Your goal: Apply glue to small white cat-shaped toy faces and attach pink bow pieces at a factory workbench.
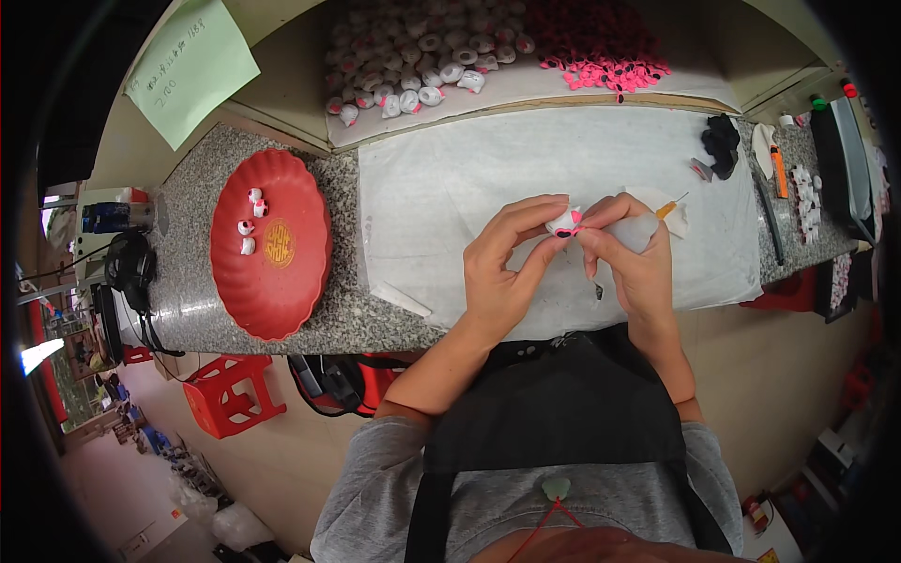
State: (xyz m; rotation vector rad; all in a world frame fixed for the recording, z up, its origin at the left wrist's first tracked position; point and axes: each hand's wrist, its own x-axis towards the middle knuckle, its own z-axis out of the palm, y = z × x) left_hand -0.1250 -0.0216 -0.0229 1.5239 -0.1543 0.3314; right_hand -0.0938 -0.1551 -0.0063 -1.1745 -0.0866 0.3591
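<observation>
centrally, in the head view, a small white figure (pixel 561 223) with pink and black parts is raised between two bare hands, above a white sheet (pixel 422 178). the left hand (pixel 497 267) holds it in a narrow pinch between thumb and fingers, an arrangement that probably steadies the rounded body while leaving one side exposed. the right hand (pixel 638 267) meets that side with thumb and forefinger drawn close together on the pink part; how firmly they press cannot be told. a translucent bottle (pixel 638 232) with a yellow, needle-tipped nozzle (pixel 666 210) lies within the same hand, its tip directed away from the figure, presumably leaving the fingertips free. to the left, a red scalloped tray (pixel 300 291) bears four similar pieces (pixel 247 246), well apart from the hands, perhaps so that they lie undisturbed. on the shelf beyond, white pieces (pixel 413 61) and pink pieces (pixel 615 70) form separate heaps, likely sorted by kind for easy reach. at the right, a black cloth (pixel 721 145) and an orange-handled cutter (pixel 778 169) lie aside, apparently so as not to hinder the hands.
</observation>
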